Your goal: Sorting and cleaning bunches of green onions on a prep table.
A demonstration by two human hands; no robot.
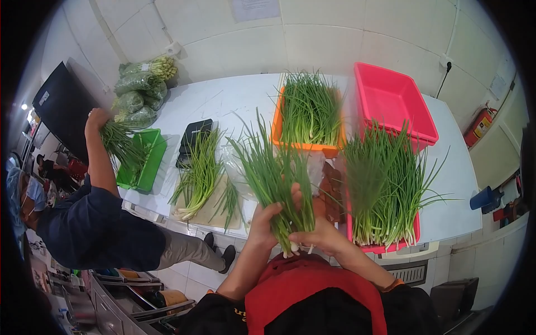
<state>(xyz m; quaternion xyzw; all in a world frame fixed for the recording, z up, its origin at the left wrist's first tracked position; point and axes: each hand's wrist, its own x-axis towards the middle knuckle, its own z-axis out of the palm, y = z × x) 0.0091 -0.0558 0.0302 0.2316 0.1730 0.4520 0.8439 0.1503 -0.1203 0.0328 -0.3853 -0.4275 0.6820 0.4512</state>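
Observation:
Between both hands I hold a bunch of green onions point(278, 184) close to my body, white ends down. My left hand point(266, 224) wraps the bunch from the left. My right hand point(320, 230) grips its lower right side near the bulbs. To the right, a pink tray point(380, 249) is packed with upright green onions point(383, 188). Beyond the bunch stands an orange tray point(326, 147) of green onions. A looser pile of green onions point(201, 176) lies on a cutting board point(220, 213) to the left, with cut leaves point(230, 201) beside it.
A co-worker point(100, 226) at the left holds green onions over a green tray point(153, 165). A black scale point(194, 136) lies behind the pile. Bagged vegetables point(142, 92) sit at the back left, empty pink tubs point(395, 100) at the back right. Clear plastic point(236, 167) lies behind my bunch.

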